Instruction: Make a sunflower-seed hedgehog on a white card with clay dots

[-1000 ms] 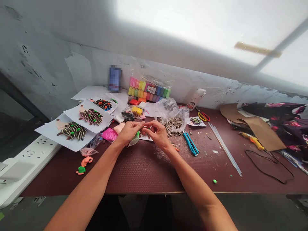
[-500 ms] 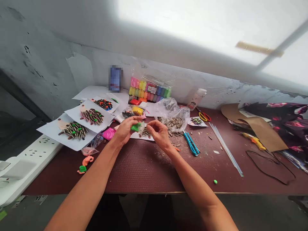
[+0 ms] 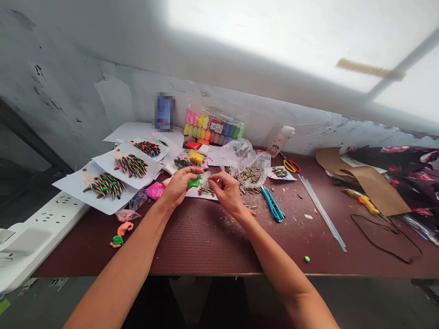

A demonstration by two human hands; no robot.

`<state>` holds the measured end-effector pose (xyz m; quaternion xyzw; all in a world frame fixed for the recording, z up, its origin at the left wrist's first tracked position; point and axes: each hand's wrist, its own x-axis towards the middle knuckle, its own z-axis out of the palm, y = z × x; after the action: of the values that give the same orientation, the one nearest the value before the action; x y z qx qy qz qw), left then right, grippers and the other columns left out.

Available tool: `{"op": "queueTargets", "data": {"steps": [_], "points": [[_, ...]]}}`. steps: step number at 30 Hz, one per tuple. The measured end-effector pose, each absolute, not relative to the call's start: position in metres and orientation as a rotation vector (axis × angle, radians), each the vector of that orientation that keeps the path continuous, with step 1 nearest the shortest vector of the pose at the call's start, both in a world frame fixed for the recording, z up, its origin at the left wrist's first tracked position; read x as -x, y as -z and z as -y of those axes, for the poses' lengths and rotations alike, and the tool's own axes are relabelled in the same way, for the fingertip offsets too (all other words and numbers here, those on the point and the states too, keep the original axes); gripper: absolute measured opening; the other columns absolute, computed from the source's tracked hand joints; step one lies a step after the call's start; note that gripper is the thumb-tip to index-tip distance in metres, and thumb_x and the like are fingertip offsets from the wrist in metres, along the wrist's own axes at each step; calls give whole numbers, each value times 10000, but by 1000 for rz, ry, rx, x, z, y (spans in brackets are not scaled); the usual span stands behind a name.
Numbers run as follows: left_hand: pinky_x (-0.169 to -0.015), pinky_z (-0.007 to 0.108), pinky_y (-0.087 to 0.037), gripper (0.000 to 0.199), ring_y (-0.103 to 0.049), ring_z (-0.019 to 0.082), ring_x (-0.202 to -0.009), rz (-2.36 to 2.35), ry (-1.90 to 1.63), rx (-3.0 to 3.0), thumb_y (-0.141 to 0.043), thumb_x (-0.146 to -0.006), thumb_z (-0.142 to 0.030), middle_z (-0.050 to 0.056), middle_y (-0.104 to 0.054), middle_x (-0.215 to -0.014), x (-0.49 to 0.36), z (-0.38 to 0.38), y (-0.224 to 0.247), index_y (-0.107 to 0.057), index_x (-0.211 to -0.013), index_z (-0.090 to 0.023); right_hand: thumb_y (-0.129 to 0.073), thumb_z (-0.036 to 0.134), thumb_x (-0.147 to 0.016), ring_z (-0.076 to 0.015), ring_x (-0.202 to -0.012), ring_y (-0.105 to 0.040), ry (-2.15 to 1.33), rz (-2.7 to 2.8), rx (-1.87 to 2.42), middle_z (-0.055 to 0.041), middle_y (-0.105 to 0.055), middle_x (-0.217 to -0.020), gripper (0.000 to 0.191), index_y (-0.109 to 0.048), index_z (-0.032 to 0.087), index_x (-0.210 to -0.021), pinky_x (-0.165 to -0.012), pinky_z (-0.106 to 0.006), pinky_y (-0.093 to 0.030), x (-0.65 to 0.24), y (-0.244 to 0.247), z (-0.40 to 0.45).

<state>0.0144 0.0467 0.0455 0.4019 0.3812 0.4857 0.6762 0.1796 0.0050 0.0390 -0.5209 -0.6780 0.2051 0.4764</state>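
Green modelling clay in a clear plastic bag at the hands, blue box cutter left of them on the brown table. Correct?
No: the head view shows the blue box cutter to the right of the left hand and right hand, not left of them. The green modelling clay in the clear plastic bag is at the hands, as you said, on the brown table.

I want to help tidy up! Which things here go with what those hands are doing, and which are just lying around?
Being used:
left hand
right hand
green clay
striped seeds in a plastic bag
seed hedgehogs on paper

Just lying around:
scissors
blue craft knife
brown paper
power strip
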Motion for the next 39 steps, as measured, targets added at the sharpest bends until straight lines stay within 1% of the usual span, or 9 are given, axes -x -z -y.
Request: {"op": "queueTargets", "data": {"steps": [5,9,11,16,19,25,31,34,39], "points": [[-575,224,-439,245,-541,111,-613,-872,-1090,-898,-697,-536,-213,8,-643,-708,-13,-47,-46,-697,-771,-142,-602,295,-867,-112,-636,-535,-560,1620,1302,-35,-691,-887,165,-732,197,-885,-627,-242,-437,-181,-36,-6],[-573,225,-438,236,-537,106,-613,-867,-1101,-942,-688,-556,-220,10,-640,-724,-13,-46,-46,-692,-777,-137,-608,329,-848,-108,-551,-500,-708,1570,1319,10,-644,-681,192,-733,189,-887,-542,-225,-389,-181,-32,-7],[-569,230,-445,251,-543,107,-609,-865,-1085,-975,-682,-556,-204,8,-640,-733,-14,-45,-46,-691,-798,-137,-615,330,-832,-103,-533,-479,-709,1554,1317,17,-633,-653,191,-735,187,-869,-528,-222,-376,-181,-30,-7],[-561,257,-484,350,-579,123,-605,-858,-992,-1066,-645,-537,-119,9,-655,-778,-16,-43,-45,-676,-884,-146,-623,288,-808,-103,-541,-483,-701,1529,1335,5,-665,-692,171,-749,184,-859,-531,-224,-386,-181,-31,-9],[-561,259,-494,388,-590,130,-619,-823,-953,-1080,-612,-540,-109,9,-655,-780,-16,-42,-45,-668,-923,-145,-646,246,-796,-98,-552,-483,-679,1535,1329,1,-676,-726,129,-752,187,-836,-549,-226,-399,-182,-32,-8],[-593,246,-490,354,-597,127,-664,-796,-913,-1093,-637,-569,-132,13,-662,-819,-17,-41,-43,-655,-922,-155,-683,223,-806,-108,-688,-556,-658,1549,1236,-40,-689,-983,87,-766,210,-826,-635,-241,-468,-182,-37,-7],[-657,257,-494,242,-592,134,-737,-786,-838,-1178,-655,-609,-200,40,-669,-929,-16,-41,-40,-630,-848,-167,-699,225,-826,-129,-772,-597,-645,1549,1172,-49,-682,-988,80,-778,215,-820,-689,-257,-499,-182,-36,-7],[-663,253,-486,277,-592,138,-774,-800,-823,-1216,-657,-617,-214,43,-662,-977,-15,-41,-39,-628,-889,-170,-707,203,-816,-133,-779,-607,-671,1566,1149,-47,-691,-966,79,-784,217,-812,-690,-254,-504,-184,-33,-9],[-693,261,-495,362,-600,136,-801,-794,-827,-1188,-667,-621,-207,33,-656,-992,-15,-40,-39,-608,-976,-171,-711,180,-800,-109,-688,-575,-718,1564,1146,-39,-693,-966,112,-801,223,-850,-617,-235,-476,-187,-28,-12]]}}
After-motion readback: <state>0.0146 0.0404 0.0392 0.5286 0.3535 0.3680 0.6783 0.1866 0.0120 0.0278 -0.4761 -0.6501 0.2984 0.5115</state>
